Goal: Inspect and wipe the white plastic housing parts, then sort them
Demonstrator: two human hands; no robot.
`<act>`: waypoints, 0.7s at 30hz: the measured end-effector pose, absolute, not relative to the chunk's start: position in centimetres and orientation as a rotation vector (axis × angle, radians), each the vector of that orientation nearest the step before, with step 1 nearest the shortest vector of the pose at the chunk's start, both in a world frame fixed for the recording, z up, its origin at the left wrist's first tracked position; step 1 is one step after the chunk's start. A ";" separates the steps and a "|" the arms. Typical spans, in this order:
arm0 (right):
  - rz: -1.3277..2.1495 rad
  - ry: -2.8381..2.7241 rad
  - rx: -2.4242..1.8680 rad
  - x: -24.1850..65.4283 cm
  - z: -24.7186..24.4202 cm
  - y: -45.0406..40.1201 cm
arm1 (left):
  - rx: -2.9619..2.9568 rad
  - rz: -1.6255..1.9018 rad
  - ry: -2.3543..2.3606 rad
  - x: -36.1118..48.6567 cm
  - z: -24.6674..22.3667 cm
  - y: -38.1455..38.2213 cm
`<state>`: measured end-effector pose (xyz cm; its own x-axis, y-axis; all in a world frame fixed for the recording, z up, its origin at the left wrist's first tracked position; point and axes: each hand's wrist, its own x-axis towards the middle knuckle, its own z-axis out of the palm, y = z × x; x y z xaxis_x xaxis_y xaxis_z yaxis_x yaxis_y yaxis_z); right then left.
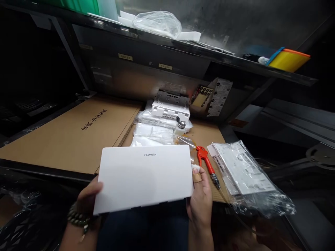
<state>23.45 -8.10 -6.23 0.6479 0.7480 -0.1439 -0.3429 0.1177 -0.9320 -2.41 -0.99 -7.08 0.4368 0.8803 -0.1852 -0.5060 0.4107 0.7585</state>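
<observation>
A flat white plastic cover [146,177] marked HUAWEI, its lettering upside down to me, is held up in front of my body. My left hand [90,191] grips its left edge, with the thumb on the front face and the other fingers hidden behind. At the right edge my right hand [200,193] also has hold of it; a small white wad [195,167], perhaps cloth, shows at the thumb and forefinger. Just beyond that hand lies a red air blow gun [206,162] with a hose. A bagged stack of white panels [243,167] is farther right.
Flat cardboard [65,129] covers the left of the bench. Behind the cover are plastic-wrapped white parts [151,130], a white slotted housing [171,106] and a metal-topped bottle [180,127]. An open box [204,96] stands at the back, below a shelf [146,38] holding plastic bags.
</observation>
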 end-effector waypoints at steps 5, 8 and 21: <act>0.666 -0.515 -1.211 25.2 -7.5 -8.0 | 0.919 0.862 1.079 -1.2 -3.4 -0.8; 0.537 -0.620 -1.238 26.1 -7.5 -7.9 | 1.140 0.981 1.125 0.0 -1.8 -1.7; 0.453 -0.529 -1.276 27.2 -6.4 -8.9 | 1.368 1.098 0.924 0.8 -0.7 -2.2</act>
<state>27.20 -8.94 -6.37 0.7974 0.5915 0.1194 -0.0276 0.2334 -0.9720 0.80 -2.20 -0.67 0.2665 0.9578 0.1081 -0.0577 -0.0961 0.9937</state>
